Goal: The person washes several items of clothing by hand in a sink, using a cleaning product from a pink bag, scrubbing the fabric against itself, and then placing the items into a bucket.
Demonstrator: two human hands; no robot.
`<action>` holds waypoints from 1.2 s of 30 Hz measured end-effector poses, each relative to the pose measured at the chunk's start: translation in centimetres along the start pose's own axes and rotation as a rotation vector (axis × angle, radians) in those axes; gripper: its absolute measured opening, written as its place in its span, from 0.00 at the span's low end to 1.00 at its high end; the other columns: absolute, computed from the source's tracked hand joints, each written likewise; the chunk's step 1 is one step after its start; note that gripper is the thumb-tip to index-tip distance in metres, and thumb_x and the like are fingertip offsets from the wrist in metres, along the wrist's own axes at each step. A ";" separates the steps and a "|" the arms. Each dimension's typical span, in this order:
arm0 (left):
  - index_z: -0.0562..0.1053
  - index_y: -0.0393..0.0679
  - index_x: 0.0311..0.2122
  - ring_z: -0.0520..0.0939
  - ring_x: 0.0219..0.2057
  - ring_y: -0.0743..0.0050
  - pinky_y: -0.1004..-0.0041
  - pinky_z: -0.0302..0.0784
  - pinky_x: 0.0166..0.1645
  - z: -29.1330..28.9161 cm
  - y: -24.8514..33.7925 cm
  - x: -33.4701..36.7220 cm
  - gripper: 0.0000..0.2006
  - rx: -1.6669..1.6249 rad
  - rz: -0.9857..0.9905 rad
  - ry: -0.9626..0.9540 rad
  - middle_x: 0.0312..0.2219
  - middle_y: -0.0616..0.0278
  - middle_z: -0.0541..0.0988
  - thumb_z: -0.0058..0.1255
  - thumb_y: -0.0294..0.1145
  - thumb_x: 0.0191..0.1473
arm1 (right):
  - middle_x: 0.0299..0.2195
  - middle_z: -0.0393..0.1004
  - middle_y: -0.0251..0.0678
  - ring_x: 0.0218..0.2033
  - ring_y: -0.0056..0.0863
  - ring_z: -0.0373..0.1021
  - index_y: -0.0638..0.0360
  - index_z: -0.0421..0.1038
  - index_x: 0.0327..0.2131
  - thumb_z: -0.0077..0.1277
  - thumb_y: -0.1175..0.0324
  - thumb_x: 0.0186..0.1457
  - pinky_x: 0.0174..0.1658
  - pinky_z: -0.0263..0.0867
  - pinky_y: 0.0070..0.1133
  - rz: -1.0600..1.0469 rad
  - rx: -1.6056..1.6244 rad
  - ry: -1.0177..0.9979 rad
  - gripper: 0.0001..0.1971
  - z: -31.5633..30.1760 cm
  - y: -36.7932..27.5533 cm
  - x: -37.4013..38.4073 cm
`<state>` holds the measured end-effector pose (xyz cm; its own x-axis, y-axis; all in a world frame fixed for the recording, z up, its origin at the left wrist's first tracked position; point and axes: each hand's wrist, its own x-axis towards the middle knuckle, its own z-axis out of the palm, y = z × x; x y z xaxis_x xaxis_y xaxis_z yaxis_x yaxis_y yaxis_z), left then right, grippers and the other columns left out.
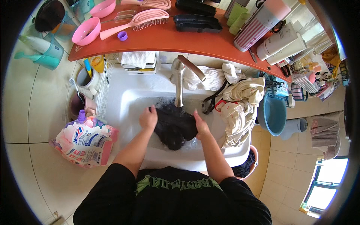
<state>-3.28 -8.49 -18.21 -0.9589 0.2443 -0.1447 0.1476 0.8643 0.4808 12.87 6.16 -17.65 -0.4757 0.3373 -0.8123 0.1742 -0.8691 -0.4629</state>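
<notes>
A wet black cloth garment (173,127) is spread between my two hands under the tap (179,84), over the white sink (125,112). My left hand (148,118) grips its left upper edge. At the right edge my right hand (201,125) holds the cloth, thumb pointing up and fingers partly hidden behind it. The lower part of the garment hangs bunched towards me, with sudsy water around it. What kind of garment it is, I cannot tell.
Cream clothes (240,108) lie heaped on the sink's right rim, beside a blue basin (273,116). Left stands a detergent pouch (88,140). A red-brown shelf (157,44) with hairbrushes and bottles overhangs the far side. A bucket (255,157) of dark clothes stands below right.
</notes>
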 end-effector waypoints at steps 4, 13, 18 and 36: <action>0.65 0.40 0.41 0.72 0.36 0.46 0.56 0.68 0.37 0.5 -0.8 -2.9 0.20 -0.063 0.441 -0.024 0.35 0.46 0.69 0.46 0.45 0.48 | 0.35 0.64 0.52 0.37 0.49 0.64 0.48 0.67 0.41 0.50 0.58 0.47 0.41 0.63 0.35 -0.954 -1.408 0.286 0.16 -0.8 1.2 -0.5; 0.66 0.42 0.43 0.73 0.34 0.45 0.56 0.69 0.37 2.9 -0.1 -5.1 0.15 -0.113 0.282 -0.224 0.32 0.45 0.72 0.45 0.32 0.48 | 0.40 0.68 0.37 0.40 0.30 0.65 0.58 0.64 0.45 0.48 0.61 0.51 0.45 0.60 0.25 -0.407 -0.465 0.170 0.19 -1.5 4.7 3.9; 0.65 0.37 0.41 0.73 0.36 0.46 0.57 0.68 0.41 -0.2 6.2 -12.9 0.14 -0.596 0.569 -0.375 0.35 0.43 0.72 0.44 0.29 0.48 | 0.40 0.67 0.36 0.42 0.31 0.64 0.57 0.60 0.48 0.43 0.46 0.51 0.47 0.60 0.26 -0.079 0.416 -0.393 0.28 -1.1 4.3 4.0; 0.69 0.41 0.23 0.75 0.24 0.45 0.55 0.70 0.31 0.9 1.4 -1.8 0.16 -0.033 0.228 -0.157 0.20 0.50 0.74 0.42 0.45 0.47 | 0.36 0.72 0.37 0.34 0.31 0.71 0.60 0.66 0.41 0.37 0.50 0.55 0.41 0.66 0.28 0.256 0.111 -0.283 0.22 3.7 1.9 -2.6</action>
<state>-1.09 -7.35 -18.11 -0.8522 0.4980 -0.1604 0.3449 0.7652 0.5437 11.27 2.31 -15.14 -0.6504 0.0055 -0.7595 0.2306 -0.9513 -0.2044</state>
